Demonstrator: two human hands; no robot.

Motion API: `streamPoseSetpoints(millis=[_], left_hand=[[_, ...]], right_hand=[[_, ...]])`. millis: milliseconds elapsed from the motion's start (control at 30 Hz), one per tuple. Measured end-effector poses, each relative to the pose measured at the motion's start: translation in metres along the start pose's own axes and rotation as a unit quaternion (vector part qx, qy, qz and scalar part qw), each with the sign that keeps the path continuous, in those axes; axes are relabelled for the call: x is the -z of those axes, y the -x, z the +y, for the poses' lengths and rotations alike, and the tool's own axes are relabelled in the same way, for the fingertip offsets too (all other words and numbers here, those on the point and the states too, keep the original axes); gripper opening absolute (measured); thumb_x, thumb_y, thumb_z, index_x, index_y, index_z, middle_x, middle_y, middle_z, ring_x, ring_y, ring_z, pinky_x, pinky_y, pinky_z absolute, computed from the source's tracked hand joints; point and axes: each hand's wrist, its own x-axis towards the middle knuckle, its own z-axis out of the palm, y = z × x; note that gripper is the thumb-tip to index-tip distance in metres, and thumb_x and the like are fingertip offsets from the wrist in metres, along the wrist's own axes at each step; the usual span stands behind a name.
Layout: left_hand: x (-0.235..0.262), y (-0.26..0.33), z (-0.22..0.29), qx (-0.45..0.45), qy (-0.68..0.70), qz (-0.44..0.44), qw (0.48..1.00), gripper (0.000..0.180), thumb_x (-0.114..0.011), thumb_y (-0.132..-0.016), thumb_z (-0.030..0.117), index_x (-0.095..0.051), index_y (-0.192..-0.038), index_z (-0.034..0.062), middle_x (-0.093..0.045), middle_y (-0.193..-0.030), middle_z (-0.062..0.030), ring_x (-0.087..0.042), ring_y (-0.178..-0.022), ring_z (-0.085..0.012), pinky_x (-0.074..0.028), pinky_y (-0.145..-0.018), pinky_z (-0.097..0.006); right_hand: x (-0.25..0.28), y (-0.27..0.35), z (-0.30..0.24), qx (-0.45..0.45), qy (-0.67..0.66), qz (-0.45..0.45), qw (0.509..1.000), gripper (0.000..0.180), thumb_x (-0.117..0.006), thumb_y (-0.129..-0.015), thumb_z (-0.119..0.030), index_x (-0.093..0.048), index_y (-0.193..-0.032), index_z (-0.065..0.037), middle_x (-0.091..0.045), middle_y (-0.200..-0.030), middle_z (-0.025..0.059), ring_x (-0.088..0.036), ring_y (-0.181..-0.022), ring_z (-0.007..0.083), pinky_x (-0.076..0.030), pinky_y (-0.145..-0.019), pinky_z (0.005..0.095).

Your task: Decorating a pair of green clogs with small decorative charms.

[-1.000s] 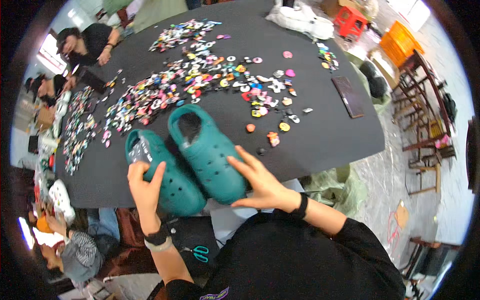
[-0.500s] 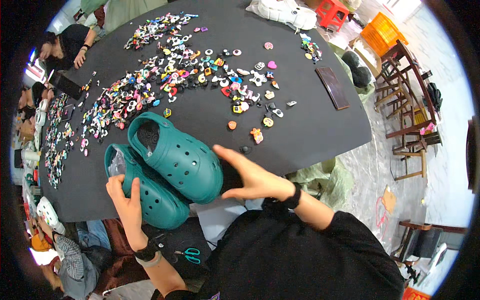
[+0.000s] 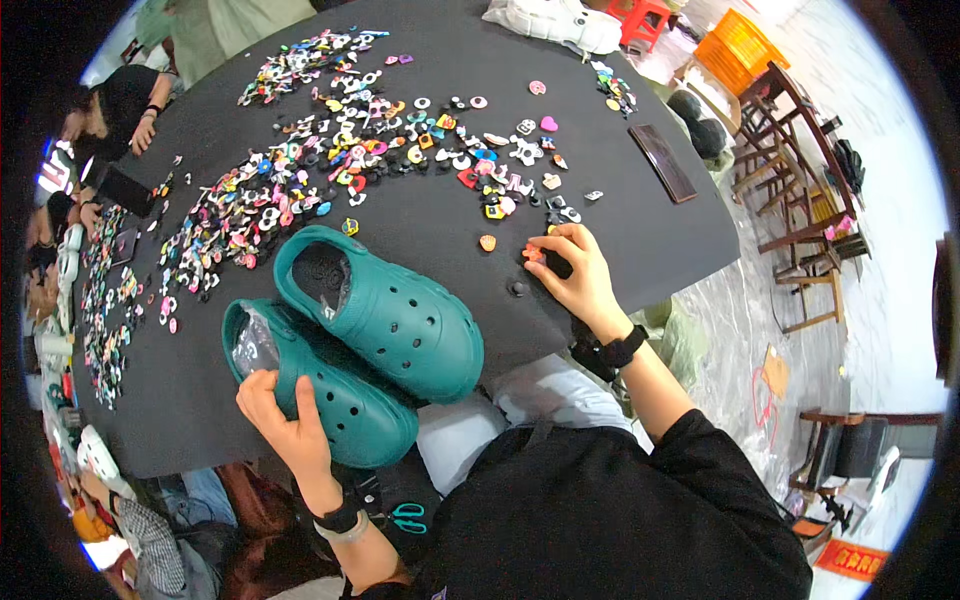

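From the head camera, the left hand [image 3: 283, 420] lies flat, fingers spread, on the nearer of two green clogs [image 3: 330, 385] at the near edge of the black table [image 3: 640, 250]. The right hand [image 3: 578, 275] pinches a small orange charm [image 3: 534, 255] lying on the table, just below the scattered charms [image 3: 350, 150].

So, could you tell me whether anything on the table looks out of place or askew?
One green clog lies askew, overlapping the other clog under the left hand. Small charms are scattered loose across the black table.
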Motion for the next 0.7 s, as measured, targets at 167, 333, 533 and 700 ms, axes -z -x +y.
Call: streamPoseSetpoints(millis=[167, 333, 533, 700], left_hand=[[0.0, 0.002, 0.002, 0.006, -0.003, -0.003, 1.0, 0.03, -0.065, -0.088, 0.021, -0.05, -0.104, 0.0007, -0.049, -0.108, -0.0143, -0.044, -0.106, -0.0313, -0.032, -0.097, -0.043], [-0.001, 0.003, -0.002, 0.021, 0.006, -0.004, 1.0, 0.03, -0.064, -0.089, 0.022, -0.051, -0.104, 0.0005, -0.049, -0.11, -0.0144, -0.045, -0.107, -0.0303, -0.032, -0.098, -0.042], [0.007, 0.007, -0.007, 0.051, 0.009, 0.002, 0.999, 0.025, -0.061, -0.09, 0.014, -0.05, -0.107, -0.0005, -0.048, -0.111, -0.0124, -0.046, -0.108, -0.0278, -0.031, -0.099, -0.039], [0.003, 0.01, -0.006, 0.058, 0.015, 0.01, 0.998, 0.025, -0.06, -0.089, 0.009, -0.049, -0.108, -0.0011, -0.048, -0.111, -0.0124, -0.045, -0.108, -0.0267, -0.032, -0.099, -0.038]], right_hand=[[-0.003, -0.01, -0.001, -0.015, -0.049, 0.068, 0.996, 0.031, -0.077, -0.073, -0.014, -0.067, -0.102, -0.009, -0.062, -0.09, 0.0051, -0.059, -0.083, 0.0215, -0.049, -0.072, 0.0317], [-0.003, -0.009, 0.002, -0.038, -0.061, 0.062, 0.996, 0.032, -0.076, -0.071, -0.011, -0.068, -0.102, -0.012, -0.063, -0.077, 0.0014, -0.052, -0.06, 0.0162, -0.043, -0.058, 0.0297], [0.005, 0.002, -0.003, 0.013, -0.083, 0.028, 0.996, 0.031, -0.075, -0.076, -0.008, -0.066, -0.106, -0.01, -0.062, -0.079, -0.0007, -0.051, -0.063, 0.0121, -0.042, -0.063, 0.0269], [0.023, 0.026, 0.002, -0.062, -0.244, -0.023, 0.968, 0.03, -0.069, -0.077, 0.003, -0.065, -0.105, -0.007, -0.062, -0.083, 0.0042, -0.05, -0.06, 0.0115, -0.043, -0.056, 0.024]])
